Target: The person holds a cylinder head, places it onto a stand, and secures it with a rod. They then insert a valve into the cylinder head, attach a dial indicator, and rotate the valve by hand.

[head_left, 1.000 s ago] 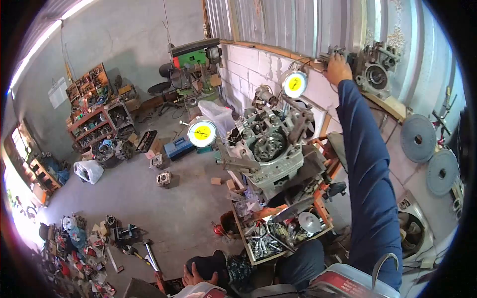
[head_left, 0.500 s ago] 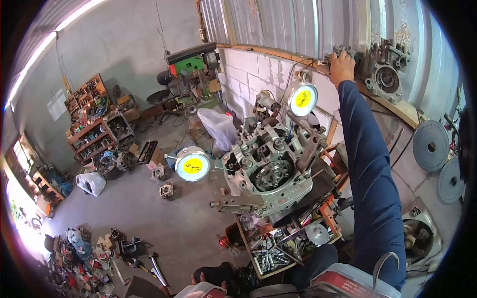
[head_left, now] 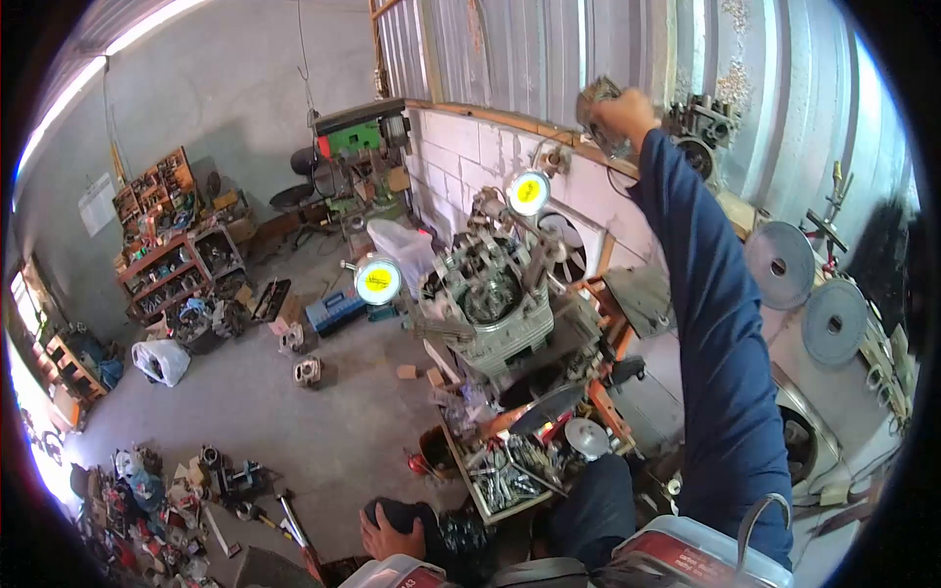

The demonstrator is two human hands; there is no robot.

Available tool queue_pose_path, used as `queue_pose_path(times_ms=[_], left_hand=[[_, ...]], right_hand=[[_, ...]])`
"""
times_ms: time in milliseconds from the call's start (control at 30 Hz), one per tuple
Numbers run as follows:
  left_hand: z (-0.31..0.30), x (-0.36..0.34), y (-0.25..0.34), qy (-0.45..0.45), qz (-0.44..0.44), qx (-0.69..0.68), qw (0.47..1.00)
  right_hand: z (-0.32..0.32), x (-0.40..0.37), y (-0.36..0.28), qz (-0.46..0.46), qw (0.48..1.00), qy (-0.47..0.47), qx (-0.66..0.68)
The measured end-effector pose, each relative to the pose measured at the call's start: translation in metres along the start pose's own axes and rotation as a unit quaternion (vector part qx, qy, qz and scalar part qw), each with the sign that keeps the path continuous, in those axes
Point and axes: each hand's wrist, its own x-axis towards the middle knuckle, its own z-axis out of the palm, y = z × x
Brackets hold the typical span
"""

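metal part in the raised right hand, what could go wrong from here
1. The right hand grips the metal part at full stretch by the wall ledge; a slip could drop it toward the engine and its upper dial gauge.
2. The left hand rests on the knee, so nothing backs up the grip.
3. Other engine parts crowd the ledge beside the hand; a knock might topple one.

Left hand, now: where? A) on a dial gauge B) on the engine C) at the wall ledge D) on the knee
D: left hand rests on the knee, bottom of view; right hand is up at the wall ledge, closed on a metal part.
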Motion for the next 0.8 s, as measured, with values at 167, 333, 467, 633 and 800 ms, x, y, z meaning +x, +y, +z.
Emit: queue_pose_path(times_ms=[167, 333, 467, 633, 800], left_hand=[[0.008, -0.015, -0.025, 0.039, 0.064, -0.039, 0.996], [0.011, -0.035, -0.031, 0.117, 0.155, -0.060, 0.979], [-0.045, -0.050, 0.050, 0.070, 0.281, -0.402, 0.869], [-0.171, -0.099, 0.213, -0.133, 0.388, -0.752, 0.515], [-0.087, -0.200, 0.184, -0.609, 0.095, -0.753, 0.229]], right_hand=[[-0.125, -0.067, -0.044, -0.034, 0.961, -0.092, 0.258], [-0.247, -0.151, -0.060, -0.074, 0.928, -0.169, 0.324], [-0.302, -0.225, -0.054, -0.103, 0.913, -0.229, 0.322], [-0.343, -0.344, -0.099, -0.078, 0.901, -0.419, 0.077], [-0.262, -0.478, -0.039, -0.252, 0.799, -0.543, -0.053]])
